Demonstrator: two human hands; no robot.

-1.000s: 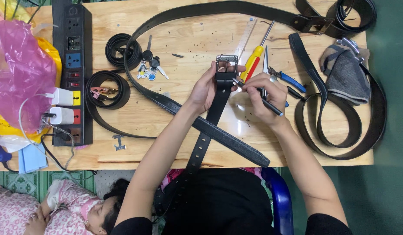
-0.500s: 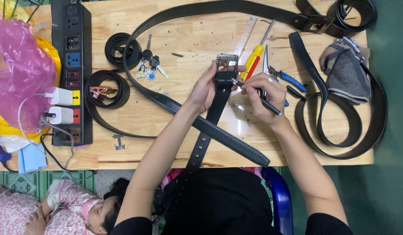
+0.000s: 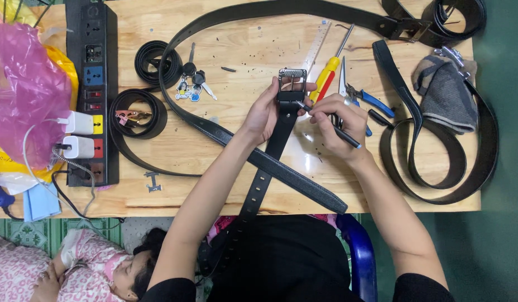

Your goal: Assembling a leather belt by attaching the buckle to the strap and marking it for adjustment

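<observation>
Slip hazard at the buckle end

Left hand clamps black belt below the buckle; right hand pinches a pen-like tool whose tip could skid into left fingers.

black power strip at table's left edge, pink plastic bag beside it, keys, yellow-handled screwdriver, blue-handled pliers, grey cloth right

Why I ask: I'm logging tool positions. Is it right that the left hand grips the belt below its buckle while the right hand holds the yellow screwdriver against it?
Not quite. In the head view the right hand holds a thin dark pen-like tool; the yellow screwdriver lies on the table. The left hand does grip the belt below the buckle.
</observation>
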